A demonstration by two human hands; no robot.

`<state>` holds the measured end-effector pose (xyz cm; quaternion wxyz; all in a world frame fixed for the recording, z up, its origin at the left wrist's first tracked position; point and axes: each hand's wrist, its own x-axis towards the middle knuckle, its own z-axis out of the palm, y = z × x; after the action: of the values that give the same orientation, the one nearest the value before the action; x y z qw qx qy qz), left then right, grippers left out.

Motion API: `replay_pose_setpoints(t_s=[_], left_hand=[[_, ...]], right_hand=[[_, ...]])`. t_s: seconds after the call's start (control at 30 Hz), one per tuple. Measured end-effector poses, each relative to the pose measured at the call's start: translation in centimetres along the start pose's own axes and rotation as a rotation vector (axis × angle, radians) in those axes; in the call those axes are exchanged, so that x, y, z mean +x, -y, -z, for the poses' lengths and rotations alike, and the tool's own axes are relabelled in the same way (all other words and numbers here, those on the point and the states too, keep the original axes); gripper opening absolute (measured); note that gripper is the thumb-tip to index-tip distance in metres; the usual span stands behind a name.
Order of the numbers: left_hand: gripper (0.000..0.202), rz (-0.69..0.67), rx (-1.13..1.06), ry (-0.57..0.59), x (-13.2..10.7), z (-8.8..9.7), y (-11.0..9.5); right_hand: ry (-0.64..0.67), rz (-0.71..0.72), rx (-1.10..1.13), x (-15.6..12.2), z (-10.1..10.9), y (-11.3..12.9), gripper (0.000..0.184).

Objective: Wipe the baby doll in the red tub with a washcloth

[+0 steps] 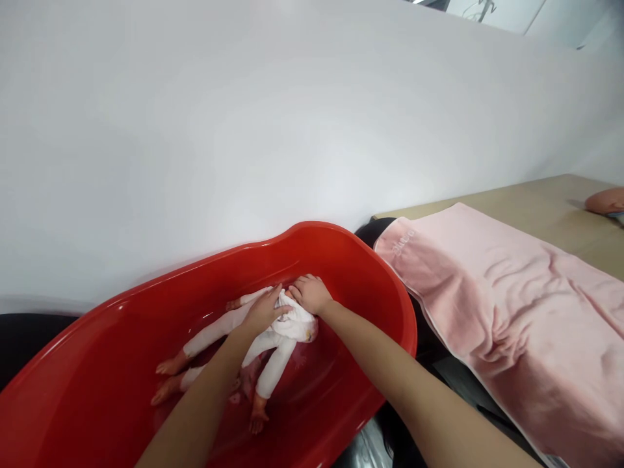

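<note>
A baby doll (219, 330) in white clothing lies in a red baby bathtub (312, 246), its bare feet toward the left and its head end toward the right. A white cloth (298, 324) covers the doll around its head and neck. My left hand (263, 311) is closed on the edge of this cloth, with the thumb across it. Over the doll's head rests my right hand (312, 294), fingers curled around it. The hands and cloth hide most of the doll's face. One doll arm stretches down toward the tub's near side.
Right of the tub, a pink towel (487, 279) is spread over a beige padded surface (541, 201). At the far right edge lies part of another doll (607, 200). A pale wall (244, 117) rises behind the tub. Something black shows under the tub's rim.
</note>
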<state>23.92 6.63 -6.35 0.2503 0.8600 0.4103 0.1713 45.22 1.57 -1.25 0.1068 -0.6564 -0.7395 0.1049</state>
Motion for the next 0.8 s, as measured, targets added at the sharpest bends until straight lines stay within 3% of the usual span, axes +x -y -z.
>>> replay_pose_setpoints(t_s=[0.07,0.3,0.47,0.67,0.8], left_hand=[[0.044,0.040,0.004,-0.040,-0.1,0.1,-0.2],[0.058,0.172,0.010,-0.247,-1.0,-2.3,-4.7],[0.066,0.177,0.011,-0.147,-2.1,-3.2,-6.5],[0.071,0.058,0.291,-0.028,-5.8,-4.6,-5.6],[0.074,0.009,0.238,-0.040,-6.5,-5.3,-5.2]], right_hand=[[-0.001,-0.010,-0.006,0.0,0.0,0.2,0.053],[-0.005,-0.035,0.003,0.1,0.1,0.4,0.051],[0.000,-0.023,0.013,0.1,0.2,0.3,0.050],[-0.002,0.003,0.001,0.2,-0.1,0.3,0.050],[-0.013,0.000,0.015,0.3,-0.4,0.3,0.049]])
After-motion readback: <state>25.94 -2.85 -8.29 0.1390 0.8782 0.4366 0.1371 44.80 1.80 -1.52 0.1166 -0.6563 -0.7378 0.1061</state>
